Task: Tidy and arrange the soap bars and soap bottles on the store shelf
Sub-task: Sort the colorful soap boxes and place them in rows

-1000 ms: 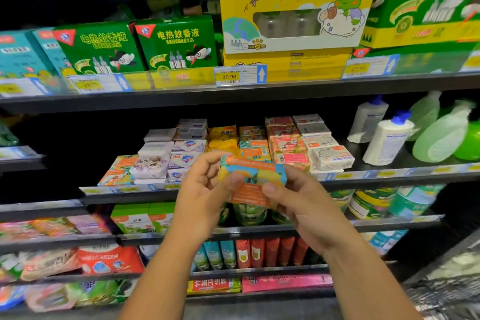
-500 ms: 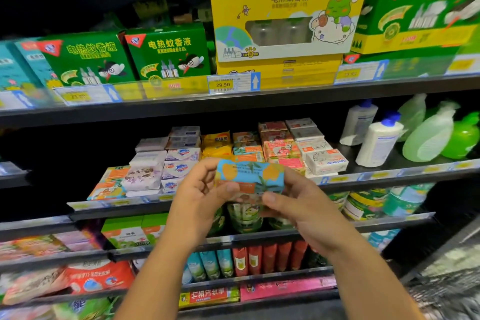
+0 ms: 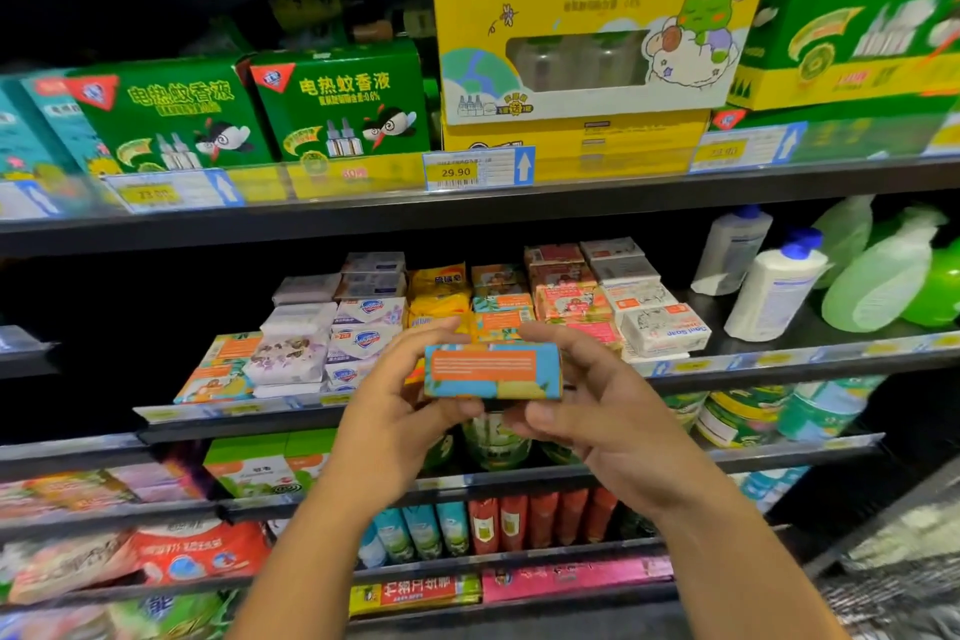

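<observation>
Soap bar (image 3: 492, 372) in blue-and-orange wrap hung just in front of the soap shelf (image 3: 769, 372), its ends pinched by the left hand (image 3: 400, 411) and right hand (image 3: 587, 411). That fingertip hold could let it slip down, and a careless push in might topple the stacked bars (image 3: 566, 299) behind.

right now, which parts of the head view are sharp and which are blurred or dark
Head view: the soap bar, pinched between the left hand and right hand, and the 29.90 price tag read sharp; the green bottles at the right edge and the packets at lower left smear; shelf edges bow slightly; the top left is dark.
</observation>
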Action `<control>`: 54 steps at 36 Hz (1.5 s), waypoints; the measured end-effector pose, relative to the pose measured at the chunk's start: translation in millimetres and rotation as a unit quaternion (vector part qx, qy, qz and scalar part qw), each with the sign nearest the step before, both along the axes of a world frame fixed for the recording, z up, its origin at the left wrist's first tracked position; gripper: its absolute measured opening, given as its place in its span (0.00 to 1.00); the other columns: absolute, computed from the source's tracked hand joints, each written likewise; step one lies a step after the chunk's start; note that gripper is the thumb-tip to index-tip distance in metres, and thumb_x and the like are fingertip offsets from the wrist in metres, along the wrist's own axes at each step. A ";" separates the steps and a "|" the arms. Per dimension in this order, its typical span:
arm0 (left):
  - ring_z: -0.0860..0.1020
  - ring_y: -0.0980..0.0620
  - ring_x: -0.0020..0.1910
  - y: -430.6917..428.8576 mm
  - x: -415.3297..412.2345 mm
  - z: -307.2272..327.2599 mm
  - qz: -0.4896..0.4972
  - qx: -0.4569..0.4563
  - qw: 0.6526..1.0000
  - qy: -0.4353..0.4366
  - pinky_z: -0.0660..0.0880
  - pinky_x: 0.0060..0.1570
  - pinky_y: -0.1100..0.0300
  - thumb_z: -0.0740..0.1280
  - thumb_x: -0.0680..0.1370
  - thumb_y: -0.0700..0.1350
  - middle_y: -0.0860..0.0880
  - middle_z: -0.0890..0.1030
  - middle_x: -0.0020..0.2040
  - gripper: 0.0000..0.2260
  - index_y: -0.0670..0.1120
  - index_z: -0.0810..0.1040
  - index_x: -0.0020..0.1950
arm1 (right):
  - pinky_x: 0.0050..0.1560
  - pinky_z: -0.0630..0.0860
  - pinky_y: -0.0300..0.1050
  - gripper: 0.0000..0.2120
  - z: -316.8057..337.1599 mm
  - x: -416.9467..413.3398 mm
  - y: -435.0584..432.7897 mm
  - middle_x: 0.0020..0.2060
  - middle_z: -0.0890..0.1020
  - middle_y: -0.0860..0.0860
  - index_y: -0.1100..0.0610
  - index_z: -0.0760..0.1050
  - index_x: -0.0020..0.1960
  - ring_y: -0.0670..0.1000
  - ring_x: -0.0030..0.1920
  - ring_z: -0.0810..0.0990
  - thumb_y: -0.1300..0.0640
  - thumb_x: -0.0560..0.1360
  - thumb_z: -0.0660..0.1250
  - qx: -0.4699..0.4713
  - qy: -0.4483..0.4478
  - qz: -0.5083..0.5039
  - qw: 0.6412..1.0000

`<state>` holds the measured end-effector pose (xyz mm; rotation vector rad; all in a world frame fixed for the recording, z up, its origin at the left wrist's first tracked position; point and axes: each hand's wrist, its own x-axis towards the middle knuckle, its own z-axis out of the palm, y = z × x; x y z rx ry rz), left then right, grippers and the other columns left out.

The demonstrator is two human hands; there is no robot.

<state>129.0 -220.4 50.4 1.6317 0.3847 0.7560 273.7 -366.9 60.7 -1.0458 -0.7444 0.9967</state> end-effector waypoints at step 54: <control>0.69 0.49 0.23 106.4 -60.5 -31.2 0.086 -0.229 0.945 0.218 0.65 0.31 0.56 0.65 0.80 0.55 0.40 0.76 0.38 0.13 0.47 0.75 0.58 | 0.25 0.65 0.39 0.16 -9.4 -56.2 131.5 0.31 0.83 0.58 0.55 0.81 0.41 0.51 0.25 0.76 0.45 0.80 0.66 -0.308 -0.124 -0.008 0.943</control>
